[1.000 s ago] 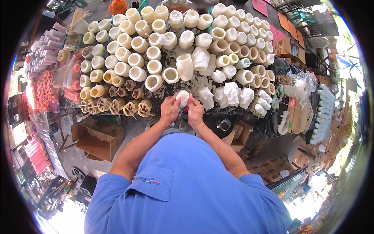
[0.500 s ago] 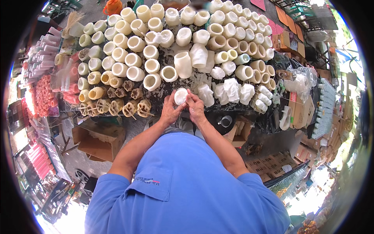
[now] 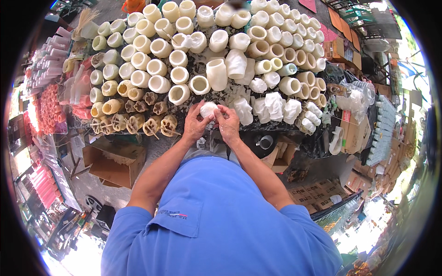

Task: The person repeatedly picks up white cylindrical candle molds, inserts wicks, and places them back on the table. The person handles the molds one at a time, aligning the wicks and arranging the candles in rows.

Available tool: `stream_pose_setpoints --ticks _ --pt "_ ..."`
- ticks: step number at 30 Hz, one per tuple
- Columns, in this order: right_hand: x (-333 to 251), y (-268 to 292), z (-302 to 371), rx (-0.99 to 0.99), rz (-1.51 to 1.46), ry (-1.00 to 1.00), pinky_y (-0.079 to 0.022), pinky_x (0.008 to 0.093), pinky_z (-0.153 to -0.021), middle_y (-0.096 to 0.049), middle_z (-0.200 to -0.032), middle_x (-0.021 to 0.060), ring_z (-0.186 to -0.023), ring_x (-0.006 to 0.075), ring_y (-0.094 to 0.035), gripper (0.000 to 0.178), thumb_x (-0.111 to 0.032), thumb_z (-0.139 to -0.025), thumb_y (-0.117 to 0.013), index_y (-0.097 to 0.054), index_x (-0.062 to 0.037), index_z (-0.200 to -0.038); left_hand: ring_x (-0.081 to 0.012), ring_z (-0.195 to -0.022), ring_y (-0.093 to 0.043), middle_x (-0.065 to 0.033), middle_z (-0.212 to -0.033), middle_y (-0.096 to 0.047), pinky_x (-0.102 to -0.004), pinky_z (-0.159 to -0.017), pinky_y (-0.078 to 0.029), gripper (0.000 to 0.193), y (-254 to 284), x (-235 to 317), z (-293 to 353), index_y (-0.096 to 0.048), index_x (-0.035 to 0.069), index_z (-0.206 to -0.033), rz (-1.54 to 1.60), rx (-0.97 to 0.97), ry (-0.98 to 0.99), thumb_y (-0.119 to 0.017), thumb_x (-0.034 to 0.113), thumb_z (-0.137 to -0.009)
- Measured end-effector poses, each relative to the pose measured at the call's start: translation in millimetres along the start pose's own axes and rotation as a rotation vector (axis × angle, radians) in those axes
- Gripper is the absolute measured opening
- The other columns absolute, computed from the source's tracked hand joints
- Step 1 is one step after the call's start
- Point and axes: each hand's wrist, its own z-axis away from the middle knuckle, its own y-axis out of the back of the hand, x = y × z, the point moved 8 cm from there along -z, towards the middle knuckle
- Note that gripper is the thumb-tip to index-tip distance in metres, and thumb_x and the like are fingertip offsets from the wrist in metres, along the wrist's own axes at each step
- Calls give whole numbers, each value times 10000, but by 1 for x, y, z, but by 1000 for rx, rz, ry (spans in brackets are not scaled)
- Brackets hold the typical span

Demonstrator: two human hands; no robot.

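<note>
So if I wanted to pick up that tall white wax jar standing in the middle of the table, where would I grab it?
Probably round the body of the tall white wax jar, coming from the person's side. It stands upright with its mouth open on top, and smaller cups crowd its left, right and far sides.

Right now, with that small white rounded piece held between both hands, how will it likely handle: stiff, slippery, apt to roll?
The small white piece probably stays stiff: it keeps its rounded shape between the left hand and the right hand. Its smooth, waxy-looking surface suggests it could slip. Being rounded, it may roll if set on its side among the cream cylinders.
</note>
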Motion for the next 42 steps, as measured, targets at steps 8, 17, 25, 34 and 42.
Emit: stream_pose_setpoints --ticks 8,17,25,34,42 --pt "46 14 -8 75 -154 -236 -611 286 -591 -593 -1154 65 -752 119 -664 341 -261 -1033 -750 -750 46 -1182 -185 -1373 -559 -155 -1593 -535 -320 -1151 -452 523 -5 -42 -6 -569 -11 -1521 335 15 158 -675 259 -1086" --pt "11 0 -10 -97 -199 -102 -640 279 -692 -545 -1366 57 -961 136 -672 451 -265 -972 -824 -731 -1 -1326 -219 -1442 -512 -180 -1620 -509 -327 -1159 -442 469 -9 -35 9 -611 23 -1498 215 100 68 -633 281 -1107" --pt "28 5 -8 13 -387 -138 -622 305 -632 -713 -837 12 -727 135 -701 314 -279 -1024 -761 -760 -9 -1184 -275 -1114 -715 -190 -1325 -720 -379 -956 -558 312 0 -8 2 -719 3 -1305 -123 286 38 -598 198 -1094" --pt "54 23 -15 316 145 -311 -567 371 -444 -672 -740 73 -548 177 -628 380 -288 -1091 -653 -701 46 -916 -496 -947 -696 -306 -1003 -732 -511 -855 -526 338 12 -33 -14 -739 -42 -1024 -474 339 422 -597 265 -1029" --pt "87 32 -25 274 334 -322 -578 423 -470 -671 -710 112 -561 203 -653 429 -305 -1097 -629 -712 80 -926 -499 -950 -679 -279 -984 -716 -579 -834 -525 257 15 -47 -39 -685 -2 -951 -672 248 128 -622 240 -1009"
